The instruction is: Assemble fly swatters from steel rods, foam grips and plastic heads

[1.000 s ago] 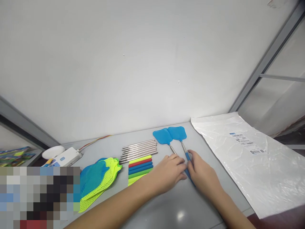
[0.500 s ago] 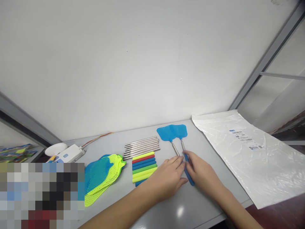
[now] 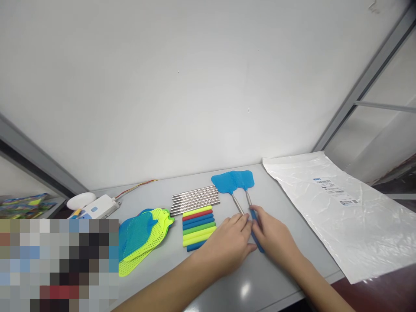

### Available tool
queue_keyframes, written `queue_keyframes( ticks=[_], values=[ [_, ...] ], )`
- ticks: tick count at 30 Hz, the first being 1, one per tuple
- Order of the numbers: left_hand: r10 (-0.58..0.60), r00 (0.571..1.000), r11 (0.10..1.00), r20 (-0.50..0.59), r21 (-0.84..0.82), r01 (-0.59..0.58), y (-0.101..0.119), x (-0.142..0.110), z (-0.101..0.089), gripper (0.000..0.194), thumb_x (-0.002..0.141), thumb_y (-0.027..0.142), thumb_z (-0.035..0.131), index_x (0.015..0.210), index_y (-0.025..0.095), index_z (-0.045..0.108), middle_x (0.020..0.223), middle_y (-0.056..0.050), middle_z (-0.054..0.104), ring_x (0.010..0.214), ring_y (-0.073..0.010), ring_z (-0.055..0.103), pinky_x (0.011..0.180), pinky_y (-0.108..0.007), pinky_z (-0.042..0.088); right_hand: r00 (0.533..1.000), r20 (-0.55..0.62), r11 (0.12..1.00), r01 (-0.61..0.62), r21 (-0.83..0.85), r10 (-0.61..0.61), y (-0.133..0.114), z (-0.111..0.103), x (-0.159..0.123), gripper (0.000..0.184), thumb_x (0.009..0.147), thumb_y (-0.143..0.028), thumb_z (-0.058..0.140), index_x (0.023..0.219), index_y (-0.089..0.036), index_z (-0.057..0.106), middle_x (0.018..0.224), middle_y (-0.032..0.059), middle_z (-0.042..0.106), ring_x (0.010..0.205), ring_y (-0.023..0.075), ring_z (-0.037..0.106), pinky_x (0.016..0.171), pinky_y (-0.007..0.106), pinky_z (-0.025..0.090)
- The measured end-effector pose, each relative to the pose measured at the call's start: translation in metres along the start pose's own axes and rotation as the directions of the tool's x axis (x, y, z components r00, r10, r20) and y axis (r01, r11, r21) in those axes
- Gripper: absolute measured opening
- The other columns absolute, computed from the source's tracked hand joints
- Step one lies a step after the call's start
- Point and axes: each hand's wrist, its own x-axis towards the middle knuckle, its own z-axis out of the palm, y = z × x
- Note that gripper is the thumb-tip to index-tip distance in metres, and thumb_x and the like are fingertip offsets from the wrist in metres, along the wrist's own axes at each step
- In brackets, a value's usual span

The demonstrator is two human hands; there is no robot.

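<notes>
- Coloured handles [image 3: 199, 227], in a row: beside the left forearm; its sweep could scatter them.
- Left swatter [image 3: 223, 184], flat on the table [image 3: 224, 290]: handle hidden under the left hand [image 3: 231, 240], palm down, fingers together; gripping cannot be told.
- Right swatter [image 3: 246, 178]: the 2 heads overlap; uneven pushing could misalign them.
- Right hand [image 3: 273, 234]: half-curled against its blue handle; firmness cannot be told.

Grip of left swatter [image 3: 222, 183]: hidden beneath left hand [image 3: 232, 242]; finger closure unclear. Right hand [image 3: 276, 237] partly masks right swatter's blue handle [image 3: 258, 242]. Both forearms [image 3: 175, 281] cut by bottom edge. Lowest blue tube [image 3: 195, 246], left of left hand: right end behind forearm. Farther left, pixelated block [image 3: 58, 265] covers part of mesh heads [image 3: 138, 234]. Right of right hand, label print [image 3: 336, 191] too small to read; white bag [image 3: 370, 236] cut by right edge.
</notes>
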Motion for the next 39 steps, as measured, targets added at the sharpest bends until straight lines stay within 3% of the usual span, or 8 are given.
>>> queue_keyframes(
  ticks=[16,31,39],
  values=[
    [-0.031,0.999,0.999,0.018,0.030,0.031,0.003,0.001,-0.006,0.055,0.099,0.043,0.039,0.142,0.009,0.040,0.148,-0.016,0.041,0.136,-0.0291,0.038,0.109,-0.043,0.035,0.999,-0.008,0.988,0.049,0.148,-0.048,0.009,-0.003,-0.008,0.038,0.095,-0.033,0.033,0.127,-0.022,0.050,0.075,0.0005,0.062,0.071,0.0200,0.061,0.062,0.029,0.040],
    [-0.045,0.999,0.996,0.024,0.077,0.043,0.005,0.002,-0.008,0.055,0.098,0.042,0.039,0.141,0.008,0.039,0.149,-0.017,0.040,0.137,-0.0293,0.037,0.107,-0.042,0.036,0.998,-0.011,0.975,0.064,0.215,-0.063,0.012,-0.001,-0.011,0.035,0.092,-0.030,0.037,0.123,-0.022,0.051,0.069,-0.0022,0.059,0.064,0.0186,0.059,0.059,0.029,0.039],
    [-0.040,0.999,0.996,0.001,0.086,0.040,0.009,-0.001,-0.003,0.055,0.099,0.043,0.039,0.140,0.008,0.040,0.147,-0.016,0.043,0.134,-0.0293,0.039,0.104,-0.042,0.037,0.999,-0.019,0.986,0.041,0.162,-0.039,0.014,0.005,-0.007,0.033,0.093,-0.033,0.037,0.121,-0.023,0.051,0.066,-0.0037,0.057,0.061,0.0186,0.058,0.057,0.028,0.036]
  ],
)
